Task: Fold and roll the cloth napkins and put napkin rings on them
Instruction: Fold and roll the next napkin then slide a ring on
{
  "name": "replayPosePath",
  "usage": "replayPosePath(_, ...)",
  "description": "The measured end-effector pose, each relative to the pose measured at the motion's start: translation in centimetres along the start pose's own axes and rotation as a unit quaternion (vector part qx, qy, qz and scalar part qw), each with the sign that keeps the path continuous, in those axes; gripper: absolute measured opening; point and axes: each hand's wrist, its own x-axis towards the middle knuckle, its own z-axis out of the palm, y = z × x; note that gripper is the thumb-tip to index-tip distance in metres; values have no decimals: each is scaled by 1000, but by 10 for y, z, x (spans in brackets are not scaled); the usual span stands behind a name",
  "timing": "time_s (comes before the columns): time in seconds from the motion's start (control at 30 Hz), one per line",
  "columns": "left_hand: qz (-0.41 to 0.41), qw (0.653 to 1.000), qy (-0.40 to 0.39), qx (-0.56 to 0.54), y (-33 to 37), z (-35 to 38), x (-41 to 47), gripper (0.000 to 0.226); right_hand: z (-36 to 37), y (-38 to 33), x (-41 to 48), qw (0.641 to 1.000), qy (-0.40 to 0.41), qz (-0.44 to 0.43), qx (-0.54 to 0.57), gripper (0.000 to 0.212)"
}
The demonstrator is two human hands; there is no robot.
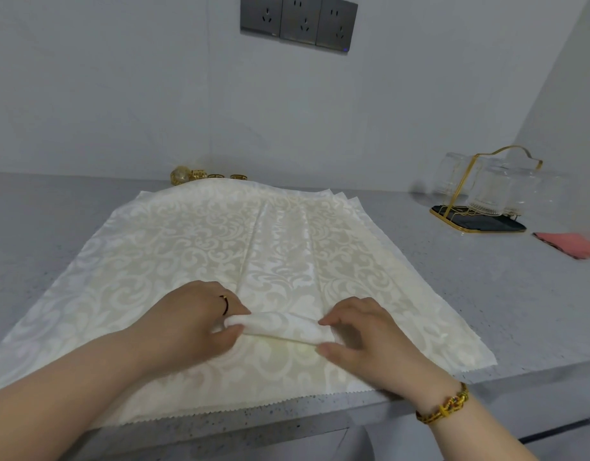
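Hands pinch both ends of a partly rolled cream damask napkin: left hand and right hand curl fingers over it, thumbs on its near side, likely to keep the roll tight and even. It lies on a stack of flat napkins on the countertop; gold napkin rings wait behind.
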Motion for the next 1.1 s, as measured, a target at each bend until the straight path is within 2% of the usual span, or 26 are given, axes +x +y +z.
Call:
replayPosePath(0.07,-87,990,-35,-106,-4,1,3,30,-2,1,5,999,-3,28,38,32)
replayPosePath(0.1,-135,976,-61,-158,-7,0,8,29,-3,1,9,998,-6,37,51,21)
replayPosePath(0.2,-199,953,-76,-217,-16,1,21,45,-4,0,25,995,-10,69,69,45)
replayPosePath(0.33,-236,944,-62,-223,-17,8,33,56,1,-2,40,991,-4,125,42,48)
replayPosePath(0.43,-253,952,-46,-165,-14,7,32,49,4,-7,45,989,18,144,6,48)
replayPosePath(0.53,-227,968,21,-105,-14,7,28,23,9,-8,47,987,81,131,-40,30)
replayPosePath(0.6,-156,983,43,-82,-12,10,23,18,14,-9,47,982,163,41,-91,8)
replayPosePath(0.63,-94,993,55,-44,-11,11,21,12,16,-8,46,976,189,-8,-104,6)
replayPosePath(0.67,-45,998,48,-15,-11,10,19,12,18,-6,44,974,189,-61,-110,14)
replayPosePath(0.7,-9,1000,26,4,-12,9,18,24,18,-4,42,973,173,-98,-118,20)
replayPosePath(0.77,1,1000,-18,3,-16,7,15,64,18,1,35,976,130,-122,-124,26)
replayPosePath(0.8,-12,999,-39,11,-18,10,13,79,15,3,30,978,113,-123,-126,27)
replayPosePath(0.83,-19,998,-59,20,-20,11,12,84,14,5,27,980,98,-119,-127,30)
replayPosePath(0.9,-7,997,-62,41,-20,14,17,64,8,3,25,990,64,-95,-86,35)
replayPosePath(0.97,-30,999,-39,22,-16,13,21,41,7,3,29,995,67,-62,-44,33)
replayPosePath(1.03,-43,999,-10,-6,-13,12,26,44,7,3,31,997,69,-20,0,30)
replayPosePath(1.1,-78,996,-21,-31,-8,7,26,32,3,1,31,997,69,12,42,26)
